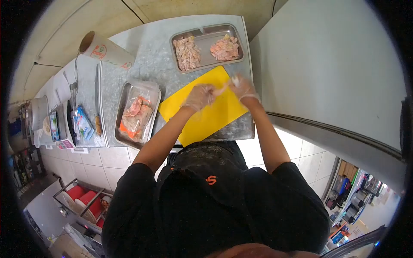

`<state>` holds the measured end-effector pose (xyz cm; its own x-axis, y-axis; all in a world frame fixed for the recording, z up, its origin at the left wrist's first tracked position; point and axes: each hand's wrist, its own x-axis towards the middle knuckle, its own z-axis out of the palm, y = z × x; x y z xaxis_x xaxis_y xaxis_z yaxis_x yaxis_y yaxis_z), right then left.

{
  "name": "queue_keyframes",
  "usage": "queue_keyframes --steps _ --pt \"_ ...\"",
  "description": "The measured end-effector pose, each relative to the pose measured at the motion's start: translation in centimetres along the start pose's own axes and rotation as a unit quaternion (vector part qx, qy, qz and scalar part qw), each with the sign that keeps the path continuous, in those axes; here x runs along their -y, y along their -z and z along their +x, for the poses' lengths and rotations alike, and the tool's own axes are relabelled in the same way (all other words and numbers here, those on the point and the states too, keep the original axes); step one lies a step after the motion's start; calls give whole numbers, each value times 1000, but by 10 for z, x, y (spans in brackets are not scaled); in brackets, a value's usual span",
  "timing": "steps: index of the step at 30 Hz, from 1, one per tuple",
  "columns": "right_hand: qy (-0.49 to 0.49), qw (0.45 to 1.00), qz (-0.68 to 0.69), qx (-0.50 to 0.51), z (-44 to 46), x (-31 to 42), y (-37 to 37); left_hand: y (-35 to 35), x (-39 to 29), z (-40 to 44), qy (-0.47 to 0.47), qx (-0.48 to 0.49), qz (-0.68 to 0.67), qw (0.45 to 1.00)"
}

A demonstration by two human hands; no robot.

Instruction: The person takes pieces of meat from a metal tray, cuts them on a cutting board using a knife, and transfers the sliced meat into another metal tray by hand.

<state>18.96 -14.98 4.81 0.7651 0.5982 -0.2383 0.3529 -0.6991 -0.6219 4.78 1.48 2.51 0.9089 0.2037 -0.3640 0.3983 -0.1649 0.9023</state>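
Observation:
Both hands wear clear plastic gloves over a yellow cutting board [202,122]. My left hand [200,96] is closed on one end of a pale pink strip of raw meat [222,89], which looks like chicken. At the other end, my right hand [243,88] has its fingers closed on the strip, so it spans the gap between them. Behind the board, a metal tray [206,44] carries two piles of pale raw meat pieces [187,53]. Left of the board, a second metal tray [119,124] contains a clear plastic bag with larger pink meat pieces [137,114].
A tall printed paper cup or tube [107,49] lies toward the back left. A wooden-handled tool [98,125] and a blue packet [84,123] are farther left. A large grey-white appliance panel [327,73] borders the table on the right.

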Motion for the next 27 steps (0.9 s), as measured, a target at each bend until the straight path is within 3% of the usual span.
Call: queue_keyframes --steps 1,3,4,6,7,9,11,13,15,16,18,19,21,25,27 --pt "6 1000 -9 -16 10 20 19 5 -7 6 3 -2 2 1000" --pt "13 999 -15 -35 37 37 39 22 -27 29 -124 -27 -163 978" --pt "36 998 -5 -59 53 36 45 34 -38 41 -125 -28 -160 979" --pt "60 994 7 -88 80 39 54 57 -69 64 -82 -38 -17 996" --pt "40 996 12 -73 91 42 58 62 -86 72 -86 -39 -14 995" --pt "23 998 20 -60 117 43 60 63 -114 86 -21 -145 23 989" --pt "-43 996 35 -69 139 38 50 65 -119 108 -5 -159 66 985" --pt "-40 996 15 -80 146 40 46 65 -104 134 11 -172 108 979" --pt "-38 995 -9 -86 153 35 42 59 -67 162 -151 -168 313 923" --pt "-32 996 -27 -75 158 31 39 54 -61 171 -151 -168 312 923" --pt "-26 997 -44 -62 163 27 37 45 -64 180 -410 -126 284 858" --pt "-10 998 -44 -51 163 22 36 43 -62 180 -408 -126 283 859" --pt "3 998 -45 -37 164 17 35 38 -72 162 -180 -23 108 977" --pt "23 998 -25 -48 159 23 40 42 -53 180 -128 -22 127 983" --pt "7 999 -32 -37 160 35 50 50 -86 160 -74 -53 137 986"
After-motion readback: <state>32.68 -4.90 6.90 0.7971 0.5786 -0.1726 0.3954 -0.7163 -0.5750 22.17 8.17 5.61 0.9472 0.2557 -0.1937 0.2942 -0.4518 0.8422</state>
